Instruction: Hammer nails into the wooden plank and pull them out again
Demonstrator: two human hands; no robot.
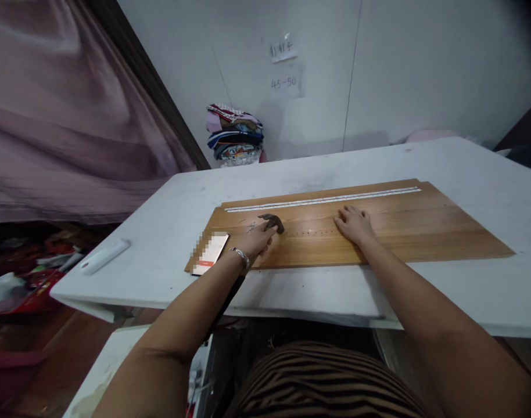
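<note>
A long wooden board (422,232) lies on the white table (422,302), with a metal ruler strip (322,200) along its far edge. My left hand (254,241), a bracelet on its wrist, is closed on the handle of a small dark hammer (272,220) whose head rests on the board. Beside the hammer lie a few tiny metal pieces (251,227). My right hand (355,223) lies on the board with fingers curled down, touching a faint row of small dots (309,231).
A phone (211,252) lies on the board's left end. A white remote-like object (104,256) sits near the table's left edge. Folded fabrics (234,136) are stacked against the wall behind. A curtain (74,116) hangs at left, with clutter on the floor below.
</note>
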